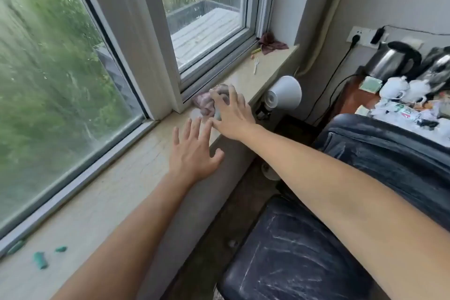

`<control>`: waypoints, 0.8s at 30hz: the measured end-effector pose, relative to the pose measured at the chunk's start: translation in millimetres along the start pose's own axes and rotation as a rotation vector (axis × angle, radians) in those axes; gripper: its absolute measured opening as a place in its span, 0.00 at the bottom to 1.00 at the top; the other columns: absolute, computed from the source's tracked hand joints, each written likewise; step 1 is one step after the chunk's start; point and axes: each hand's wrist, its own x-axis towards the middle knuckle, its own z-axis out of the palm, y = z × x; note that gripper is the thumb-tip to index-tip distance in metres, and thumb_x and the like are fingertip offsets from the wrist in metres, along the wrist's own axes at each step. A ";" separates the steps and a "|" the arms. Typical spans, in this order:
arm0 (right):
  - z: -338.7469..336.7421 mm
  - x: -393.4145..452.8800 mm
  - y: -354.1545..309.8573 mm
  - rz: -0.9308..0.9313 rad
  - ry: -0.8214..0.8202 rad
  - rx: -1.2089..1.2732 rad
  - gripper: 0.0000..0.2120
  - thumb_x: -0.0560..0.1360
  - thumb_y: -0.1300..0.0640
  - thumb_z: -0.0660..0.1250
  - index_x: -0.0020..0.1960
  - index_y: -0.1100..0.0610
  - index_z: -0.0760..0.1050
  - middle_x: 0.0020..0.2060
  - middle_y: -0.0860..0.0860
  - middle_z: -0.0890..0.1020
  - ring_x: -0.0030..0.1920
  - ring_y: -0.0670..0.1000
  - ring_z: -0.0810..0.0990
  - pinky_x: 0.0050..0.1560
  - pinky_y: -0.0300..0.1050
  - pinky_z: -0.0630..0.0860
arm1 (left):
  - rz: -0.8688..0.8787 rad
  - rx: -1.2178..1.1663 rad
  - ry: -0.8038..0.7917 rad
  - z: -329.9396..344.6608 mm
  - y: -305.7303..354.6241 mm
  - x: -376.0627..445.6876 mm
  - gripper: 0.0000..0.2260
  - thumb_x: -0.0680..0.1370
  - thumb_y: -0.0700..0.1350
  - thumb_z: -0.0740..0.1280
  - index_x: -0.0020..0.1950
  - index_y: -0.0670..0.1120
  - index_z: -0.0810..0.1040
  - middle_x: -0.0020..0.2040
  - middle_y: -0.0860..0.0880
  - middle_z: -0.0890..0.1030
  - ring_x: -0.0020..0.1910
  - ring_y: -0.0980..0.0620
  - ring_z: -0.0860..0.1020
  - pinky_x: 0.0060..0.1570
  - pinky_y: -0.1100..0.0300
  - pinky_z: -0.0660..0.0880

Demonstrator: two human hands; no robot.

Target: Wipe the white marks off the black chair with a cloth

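**Both hands reach along the sill toward the cloth**

3 green scraps [40, 260] lie near-left on the smooth beige windowsill [102, 202]. The left hand [194, 151] hovers, fingers spread, holding nothing. Beyond it, the right hand [232, 117] rests straight fingers on the crumpled pinkish cloth [205, 102], not visibly gripping. A white lamp [283, 92] stands right. The black chair [304, 251], near right, is streaked white.

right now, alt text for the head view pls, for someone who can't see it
A person's right hand reaches onto a crumpled pinkish cloth on a windowsill, the left hand open beside it. A black chair streaked with white marks stands to the right.
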 end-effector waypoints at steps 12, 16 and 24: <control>36.5 -58.0 31.6 0.063 0.201 0.160 0.11 0.80 0.55 0.65 0.59 0.59 0.72 0.57 0.58 0.77 0.55 0.63 0.76 0.53 0.58 0.76 | 0.328 -0.215 0.154 41.6 20.9 36.2 0.32 0.73 0.47 0.64 0.78 0.44 0.65 0.77 0.42 0.68 0.79 0.39 0.65 0.76 0.41 0.64; 33.0 -164.1 67.1 0.213 0.199 0.288 0.10 0.80 0.56 0.64 0.57 0.59 0.70 0.53 0.55 0.80 0.54 0.60 0.79 0.50 0.57 0.76 | 0.535 -0.283 0.121 66.5 70.6 5.5 0.26 0.73 0.39 0.66 0.72 0.45 0.71 0.71 0.42 0.75 0.72 0.40 0.73 0.68 0.42 0.72; 81.8 -316.0 122.1 0.487 0.322 0.375 0.07 0.73 0.49 0.59 0.42 0.50 0.74 0.28 0.45 0.75 0.34 0.53 0.77 0.35 0.48 0.72 | 0.481 -0.555 -0.223 163.3 156.2 -88.8 0.26 0.75 0.43 0.69 0.70 0.54 0.63 0.62 0.52 0.79 0.48 0.49 0.81 0.47 0.48 0.79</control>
